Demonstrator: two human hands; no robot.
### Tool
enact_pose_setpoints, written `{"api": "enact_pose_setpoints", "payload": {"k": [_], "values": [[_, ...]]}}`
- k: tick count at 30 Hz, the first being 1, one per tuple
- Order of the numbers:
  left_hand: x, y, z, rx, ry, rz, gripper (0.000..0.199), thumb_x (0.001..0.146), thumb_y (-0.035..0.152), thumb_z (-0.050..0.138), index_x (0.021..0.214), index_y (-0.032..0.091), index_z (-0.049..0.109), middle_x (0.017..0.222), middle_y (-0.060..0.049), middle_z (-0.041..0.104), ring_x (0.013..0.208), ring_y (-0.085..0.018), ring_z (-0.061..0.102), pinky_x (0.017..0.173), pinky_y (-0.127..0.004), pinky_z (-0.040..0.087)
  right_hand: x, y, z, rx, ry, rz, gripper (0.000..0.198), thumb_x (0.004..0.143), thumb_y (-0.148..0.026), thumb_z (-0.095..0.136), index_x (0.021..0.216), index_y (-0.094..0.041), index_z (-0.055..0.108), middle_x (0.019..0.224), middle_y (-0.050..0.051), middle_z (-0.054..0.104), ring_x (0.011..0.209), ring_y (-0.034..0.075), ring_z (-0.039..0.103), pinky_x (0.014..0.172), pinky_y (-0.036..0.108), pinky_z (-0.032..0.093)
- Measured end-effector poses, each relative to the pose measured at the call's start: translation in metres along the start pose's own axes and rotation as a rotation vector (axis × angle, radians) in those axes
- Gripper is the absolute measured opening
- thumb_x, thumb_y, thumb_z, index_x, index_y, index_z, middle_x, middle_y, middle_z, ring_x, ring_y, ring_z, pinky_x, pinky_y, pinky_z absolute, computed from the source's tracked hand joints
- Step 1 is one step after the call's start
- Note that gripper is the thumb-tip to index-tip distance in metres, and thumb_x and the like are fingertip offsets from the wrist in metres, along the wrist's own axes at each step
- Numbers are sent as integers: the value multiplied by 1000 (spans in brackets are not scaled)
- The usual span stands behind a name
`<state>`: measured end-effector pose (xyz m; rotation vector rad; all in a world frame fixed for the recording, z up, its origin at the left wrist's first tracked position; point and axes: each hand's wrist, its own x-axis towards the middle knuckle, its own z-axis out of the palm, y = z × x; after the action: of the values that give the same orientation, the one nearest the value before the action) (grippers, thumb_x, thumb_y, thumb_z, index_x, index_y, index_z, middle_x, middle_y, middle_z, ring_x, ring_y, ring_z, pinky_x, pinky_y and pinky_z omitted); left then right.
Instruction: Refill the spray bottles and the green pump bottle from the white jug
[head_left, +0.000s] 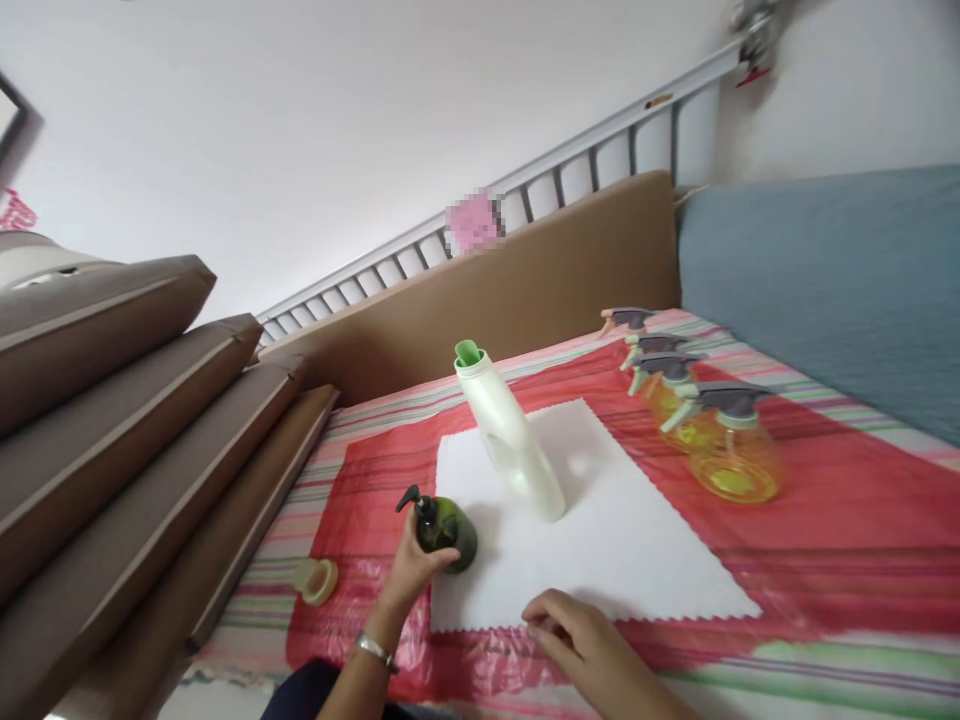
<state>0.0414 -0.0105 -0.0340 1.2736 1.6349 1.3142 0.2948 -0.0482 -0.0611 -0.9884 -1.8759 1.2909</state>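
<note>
My left hand is wrapped round a dark green pump bottle with a black pump head, at the left edge of a white cloth with a zigzag border. My right hand is at the near edge of this cloth, its fingers loosely curled and a little apart, with nothing visible in them. Between and beyond the hands, a tall white bottle stands uncapped on the cloth. A green spout piece shows in its neck.
Several yellow spray bottles with grey trigger heads stand in a row on the right. A pale green cap lies at the left on the red plastic sheet. Brown cushioned panels are at the left, and a blue-grey surface is at the right.
</note>
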Motion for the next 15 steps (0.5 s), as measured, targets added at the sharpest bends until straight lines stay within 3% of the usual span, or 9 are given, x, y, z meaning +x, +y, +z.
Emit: {"api": "enact_pose_setpoints", "payload": {"k": [5,11,13,15], "values": [[0,-7,2,55,32,18,80,46,23,80,117,12,45,111,-13,61,106,-29,55,94,-39,42,-1,-5,-1,0,-6,9,13,82,-27,48,79,-20,58,74,1,61,71,16,57,66,26,41],[-17,24,9,-3,32,38,69,51,27,79,112,15,51,106,-12,64,101,-29,59,87,-39,47,4,7,1,201,49,59,17,78,-33,51,83,-20,60,70,1,60,67,16,55,63,27,42],[-27,39,15,-56,-1,67,70,50,28,80,112,15,53,109,-13,63,104,-31,58,89,-40,46,7,9,1,386,89,136,30,74,-42,55,94,-20,58,84,4,62,73,19,57,68,31,45],[-37,52,24,-111,-54,92,74,49,29,81,116,15,51,115,-15,61,109,-32,54,91,-41,45,8,5,-2,674,93,218,56,70,-51,59,116,-22,46,106,9,58,86,22,59,72,35,46]]}}
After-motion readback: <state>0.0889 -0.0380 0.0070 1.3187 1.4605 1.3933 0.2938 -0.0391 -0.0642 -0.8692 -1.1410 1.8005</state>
